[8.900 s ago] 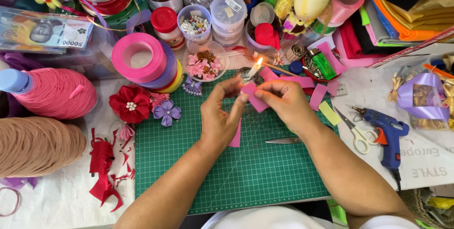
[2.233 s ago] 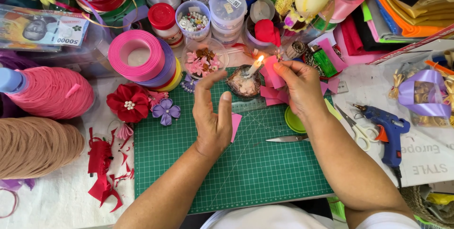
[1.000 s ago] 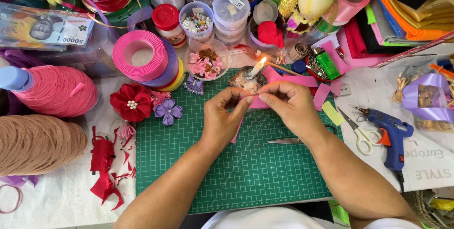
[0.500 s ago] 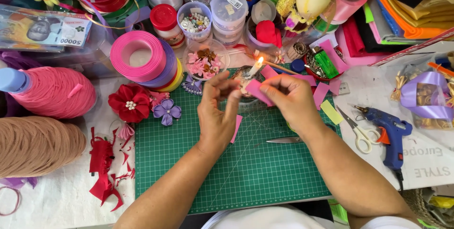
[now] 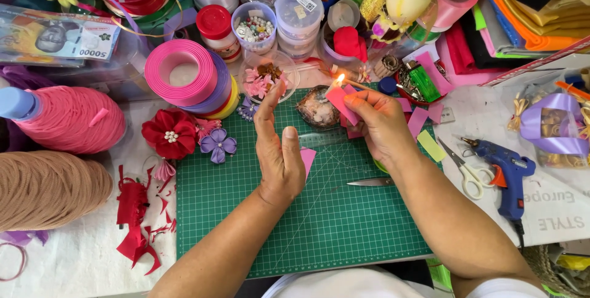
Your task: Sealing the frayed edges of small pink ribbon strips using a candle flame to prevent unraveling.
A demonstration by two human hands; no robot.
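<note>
- My right hand (image 5: 378,126) pinches the pink ribbon piece (image 5: 340,102), edge apparently at the candle flame (image 5: 338,79).
- My left hand (image 5: 279,150) hovers open over the green mat (image 5: 295,224), holding nothing.
- Touch the edge only briefly; keep fingertips back from the flame.

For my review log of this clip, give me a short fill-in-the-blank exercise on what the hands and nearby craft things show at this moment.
1. The right hand holds a small pink fabric square up to the lit ____.
2. The left hand is held open above the gridded ____ cutting mat.
3. The blue hot glue gun lies on the table beside white-handled ____.
4. The red fabric flower has a centre of white ____.

Missing words: candle; green; scissors; beads
</note>
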